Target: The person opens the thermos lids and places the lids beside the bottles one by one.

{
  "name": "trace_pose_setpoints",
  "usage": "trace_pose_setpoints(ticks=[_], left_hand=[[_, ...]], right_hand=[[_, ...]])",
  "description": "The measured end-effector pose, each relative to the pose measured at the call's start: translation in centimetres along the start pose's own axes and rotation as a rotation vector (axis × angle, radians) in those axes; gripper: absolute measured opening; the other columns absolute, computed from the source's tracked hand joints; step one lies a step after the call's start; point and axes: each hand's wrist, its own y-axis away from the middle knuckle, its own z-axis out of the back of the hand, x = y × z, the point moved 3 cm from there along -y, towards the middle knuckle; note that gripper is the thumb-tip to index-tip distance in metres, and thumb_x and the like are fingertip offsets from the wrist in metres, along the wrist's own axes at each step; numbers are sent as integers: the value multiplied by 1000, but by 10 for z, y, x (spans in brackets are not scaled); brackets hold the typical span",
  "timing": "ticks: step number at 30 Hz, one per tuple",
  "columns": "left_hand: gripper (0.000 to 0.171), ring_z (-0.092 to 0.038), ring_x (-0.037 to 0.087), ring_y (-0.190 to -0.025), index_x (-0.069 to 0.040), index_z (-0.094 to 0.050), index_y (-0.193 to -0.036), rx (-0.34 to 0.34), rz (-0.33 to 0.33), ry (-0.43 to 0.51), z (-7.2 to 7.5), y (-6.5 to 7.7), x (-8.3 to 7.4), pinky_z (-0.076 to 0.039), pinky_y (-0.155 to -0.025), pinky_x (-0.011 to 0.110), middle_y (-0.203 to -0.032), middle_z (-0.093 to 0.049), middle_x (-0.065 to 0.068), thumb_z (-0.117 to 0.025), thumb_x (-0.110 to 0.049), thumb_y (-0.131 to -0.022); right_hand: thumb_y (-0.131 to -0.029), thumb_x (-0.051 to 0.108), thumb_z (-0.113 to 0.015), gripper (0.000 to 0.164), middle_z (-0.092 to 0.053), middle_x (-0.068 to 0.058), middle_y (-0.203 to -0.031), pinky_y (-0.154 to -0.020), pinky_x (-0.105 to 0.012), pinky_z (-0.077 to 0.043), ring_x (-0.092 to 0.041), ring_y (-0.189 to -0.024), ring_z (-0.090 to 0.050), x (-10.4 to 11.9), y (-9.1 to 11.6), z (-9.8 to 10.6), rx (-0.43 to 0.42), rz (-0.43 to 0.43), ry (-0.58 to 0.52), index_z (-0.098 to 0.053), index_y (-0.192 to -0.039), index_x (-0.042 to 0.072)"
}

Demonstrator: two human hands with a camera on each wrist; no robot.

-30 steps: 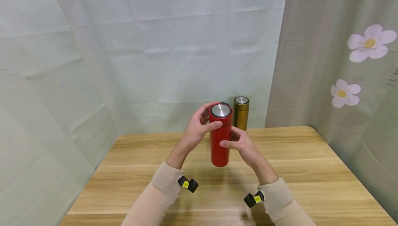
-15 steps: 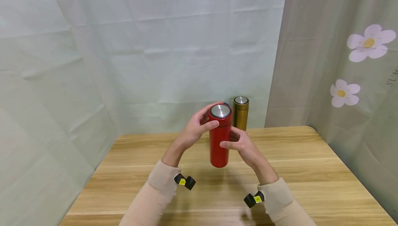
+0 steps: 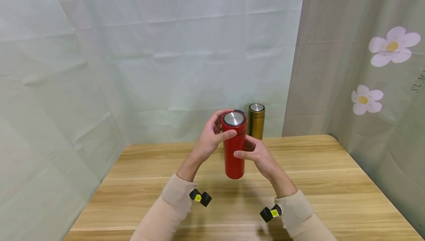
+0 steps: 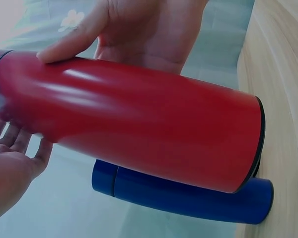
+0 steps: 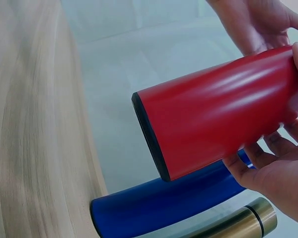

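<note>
Both hands hold a red thermos (image 3: 234, 167) upright over the table. My left hand (image 3: 207, 138) wraps its lid (image 3: 234, 118), thumb across the front near the seam and fingers reaching behind. Lower down, my right hand (image 3: 262, 154) grips the body from the right, with its thumb in front. The lid has a brushed silver top and sits on the body. A blue thermos (image 4: 188, 198) stands behind the red one, mostly hidden in the head view. Beside it, a gold thermos (image 3: 256, 125) stands upright.
The wooden table (image 3: 139, 196) ends at a pale cloth backdrop (image 3: 186, 67), with the gold and blue thermoses near its back edge. A flower-patterned curtain (image 3: 332, 86) hangs at the right. Small black devices (image 3: 200, 197) are strapped at both wrists.
My left hand and wrist swing slightly left along the lid, then back right. The red thermos shifts slightly left; my right hand keeps its grip on the body.
</note>
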Motion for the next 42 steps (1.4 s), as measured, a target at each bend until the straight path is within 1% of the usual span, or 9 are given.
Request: trace_pose_setpoints(ticks=[6,9,12,17,23,28,33,36,42], left_hand=[[83,-58,28,-123,-13,-45,-155,78,-2,28,3,0,2,-51,-102,38,-138,-60,13,-79,-52,-90],[78,-58,28,-124,-16,-44,-157,119,9,26,6,-1,3,-52,-102,41,-140,-60,12,-74,-50,-94],[73,-59,29,-125,-18,-47,-156,135,31,14,7,-2,3,-51,-104,44,-140,-61,11,-72,-50,-95],[75,-60,29,-122,-16,-51,-151,96,46,32,4,-2,3,-52,-101,42,-137,-62,11,-77,-51,-90],[82,-59,28,-121,-11,-50,-147,19,16,75,-2,-3,4,-52,-101,34,-135,-62,12,-84,-52,-85],[87,-59,28,-121,-11,-46,-153,74,7,52,0,-4,5,-53,-99,35,-137,-60,14,-79,-57,-87],[77,-60,27,-120,-14,-45,-156,126,20,22,3,-5,6,-53,-100,39,-137,-61,13,-71,-51,-94],[72,-60,27,-120,-13,-48,-155,116,32,27,3,-5,6,-53,-100,40,-136,-62,13,-72,-46,-95],[69,-60,27,-119,-11,-50,-151,57,32,54,1,-4,6,-54,-97,36,-134,-62,12,-76,-38,-93]], right_hand=[[-92,21,-74,53,-67,-12,-130,-100,-49,-52,-33,-120,-61,0,0,0,-6,13,9,-60,-142,8],[-92,21,-74,53,-67,-13,-129,-100,-49,-52,-33,-119,-62,1,-1,1,-4,16,12,-61,-141,8],[-92,22,-74,53,-67,-12,-129,-99,-49,-52,-33,-120,-61,1,-1,2,0,12,14,-61,-141,9],[-92,23,-74,53,-67,-12,-130,-100,-48,-52,-33,-121,-61,-1,0,3,4,6,9,-60,-142,9],[-92,24,-74,54,-67,-13,-131,-100,-48,-52,-33,-121,-61,-2,0,4,-1,9,10,-59,-142,8],[-92,23,-74,54,-66,-12,-132,-100,-48,-51,-33,-122,-60,0,0,4,-4,8,15,-60,-143,10],[-92,23,-74,54,-66,-13,-131,-100,-49,-51,-34,-121,-60,1,-1,4,1,15,13,-60,-142,10],[-92,23,-74,54,-66,-13,-131,-100,-49,-52,-34,-121,-60,1,-1,4,2,14,14,-60,-143,10],[-93,23,-73,54,-66,-12,-132,-100,-47,-52,-33,-122,-60,0,-1,4,0,-1,15,-59,-143,9]])
